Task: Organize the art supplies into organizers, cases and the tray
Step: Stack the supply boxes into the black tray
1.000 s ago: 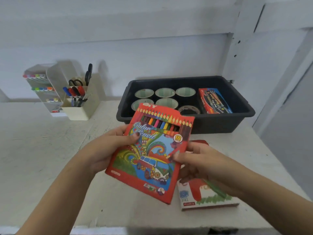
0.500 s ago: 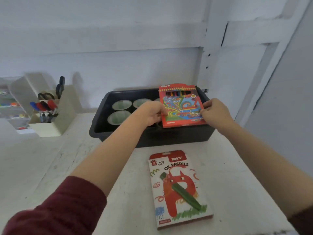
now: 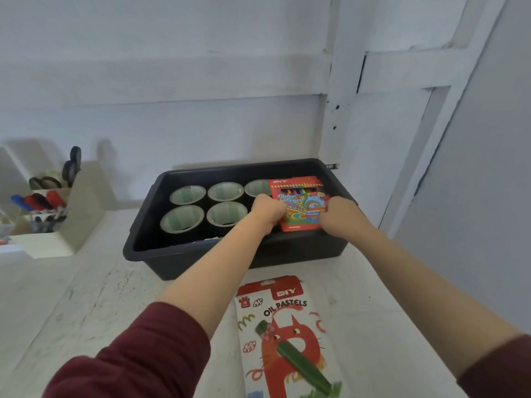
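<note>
Over at the right end of the dark grey plastic tray (image 3: 230, 262), both hands are on the red cardboard box of colour pencils (image 3: 301, 202). What lies under that box is hidden, and I can't tell whether it rests on anything or hangs above the tray floor. One pale green-and-white tape roll (image 3: 255, 187) is half covered by the box's corner, while five more sit in plain view to its left.

Down front, the white oil pastels box with a red cat (image 3: 287, 340) lies flat on the white table (image 3: 86, 297), its bottom cut off by the frame. Far left, the cream desk organizer (image 3: 77, 214) with markers and scissors is blurry and clipped at the edge.

Both arms reach straight forward. The left hand (image 3: 267, 209) is knuckles up, fingers curled round the box's left edge with the tips out of sight. The right hand (image 3: 340, 215) mirrors it, curled on the right edge.
</note>
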